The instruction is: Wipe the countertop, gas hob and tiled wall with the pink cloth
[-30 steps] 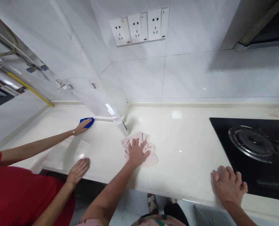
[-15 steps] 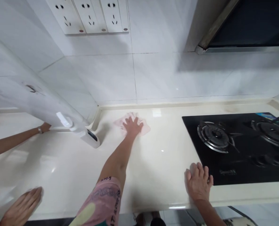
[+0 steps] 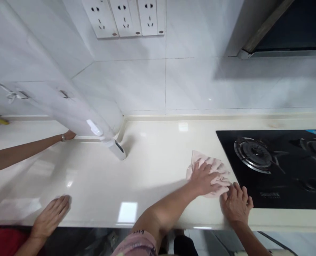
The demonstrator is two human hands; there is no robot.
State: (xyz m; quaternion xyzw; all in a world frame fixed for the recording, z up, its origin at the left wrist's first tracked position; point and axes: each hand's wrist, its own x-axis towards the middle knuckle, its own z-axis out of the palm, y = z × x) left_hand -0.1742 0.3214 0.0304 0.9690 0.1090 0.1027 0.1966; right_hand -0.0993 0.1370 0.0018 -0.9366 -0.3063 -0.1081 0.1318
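Observation:
My left hand [image 3: 207, 179] presses down on a crumpled pale pink cloth [image 3: 210, 163], its fingers bunching the fabric on the cream stone countertop [image 3: 158, 153]. The cloth lies right beside the edge of a black glass gas hob [image 3: 270, 167]. My right hand [image 3: 236, 204] rests flat near the counter's front edge, its fingertips at or very near the cloth's corner. At the far left, a co-worker's hand [image 3: 68, 135] in a wrist bangle reaches toward the back wall, and their other hand [image 3: 51, 215] lies flat near the front edge.
A slim white bottle-like device [image 3: 116, 149] stands at the foot of a white wall column [image 3: 99, 103]. Tiled wall rises behind the counter, carrying a white socket panel [image 3: 123, 17]. A range hood [image 3: 288, 25] overhangs the hob at top right.
My left hand and the pink cloth have slid right along the counter to the hob's edge. The cloth is more bunched, and my right hand now sits beside it. The co-worker's blue cloth is out of sight.

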